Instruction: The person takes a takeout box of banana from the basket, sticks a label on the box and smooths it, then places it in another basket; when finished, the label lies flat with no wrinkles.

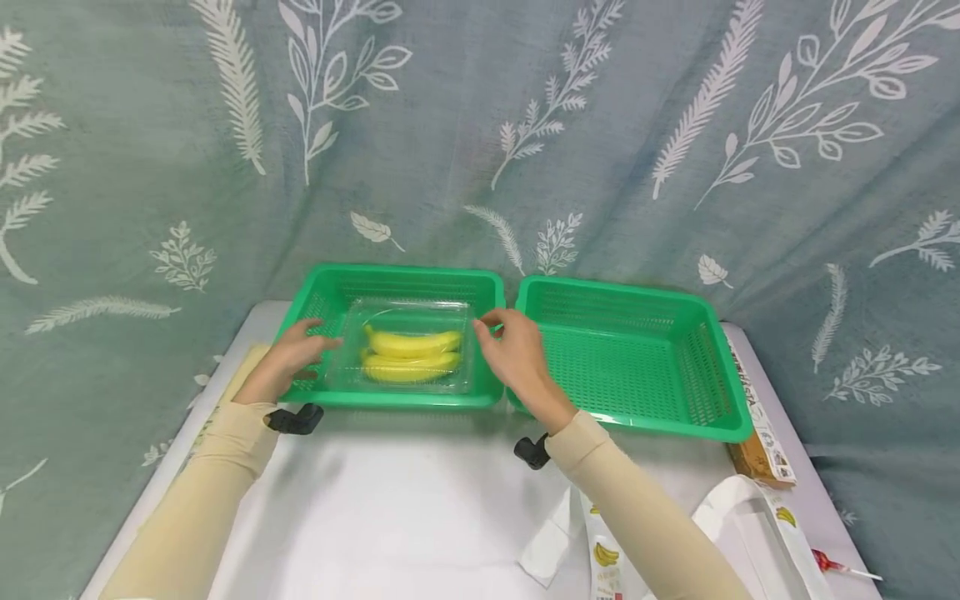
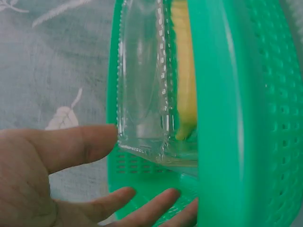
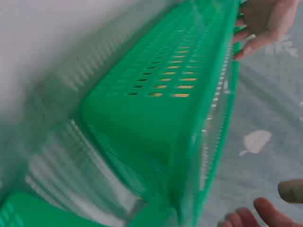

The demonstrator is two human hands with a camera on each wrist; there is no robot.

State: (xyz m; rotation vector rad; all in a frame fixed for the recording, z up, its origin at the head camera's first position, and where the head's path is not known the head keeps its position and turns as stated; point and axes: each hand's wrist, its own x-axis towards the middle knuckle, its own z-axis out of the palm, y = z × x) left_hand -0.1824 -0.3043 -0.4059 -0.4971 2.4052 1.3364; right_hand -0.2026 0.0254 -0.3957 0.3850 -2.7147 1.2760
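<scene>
A clear plastic clamshell box with yellow bananas inside lies in the left green basket. At the box's left end is my left hand, thumb and fingers spread apart; in the left wrist view its thumb comes close to the box's corner, and whether it touches I cannot tell. My right hand hovers by the box's right end, over the basket's rim, fingers loosely bent. In the right wrist view the right fingers and thumb stand apart with nothing between them.
A second green basket stands to the right, its rim close to the first. Under its right side sits a printed cardboard box. Paper strips with banana labels and a red-tipped stick lie at the front right. A patterned curtain hangs behind.
</scene>
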